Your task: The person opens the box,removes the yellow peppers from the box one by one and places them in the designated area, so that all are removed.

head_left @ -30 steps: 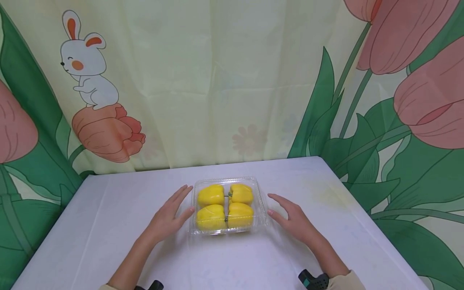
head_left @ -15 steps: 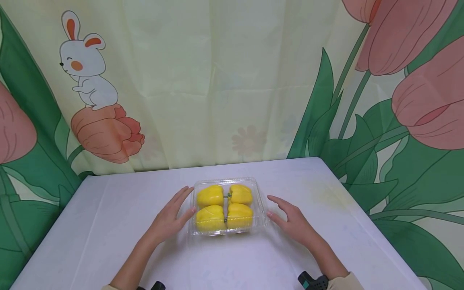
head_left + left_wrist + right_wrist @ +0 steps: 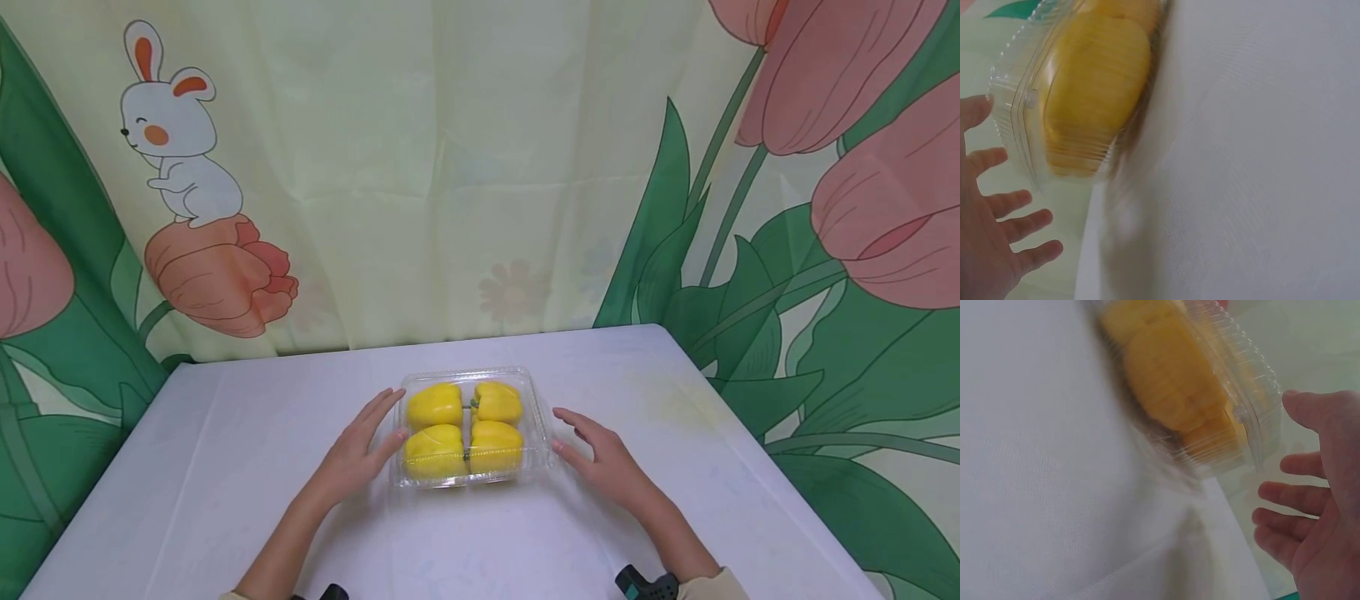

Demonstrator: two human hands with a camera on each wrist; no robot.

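A clear plastic clamshell box (image 3: 537, 417) sits closed on the white table, holding several yellow bell peppers (image 3: 435, 452) in two rows. My left hand (image 3: 351, 457) is at the box's left side, fingers spread, thumb and fingertips right at its edge. On the other side my right hand (image 3: 609, 458) stays a little off the right edge, fingers extended and slightly bent, nothing in it. The left wrist view shows the ribbed side of the box (image 3: 1019, 125) beside the spread fingers. In the right wrist view, the thumb tip comes close to the box rim (image 3: 1266, 394).
The white cloth-covered table (image 3: 465, 550) stretches around the box on all sides. Behind it hangs a pale curtain (image 3: 375, 167) printed with a rabbit and tulips. A black strap device (image 3: 647, 583) is on the right wrist.
My left hand has shifted slightly to the right, closer to the box. The right hand has hardly moved, and the box stays in place.
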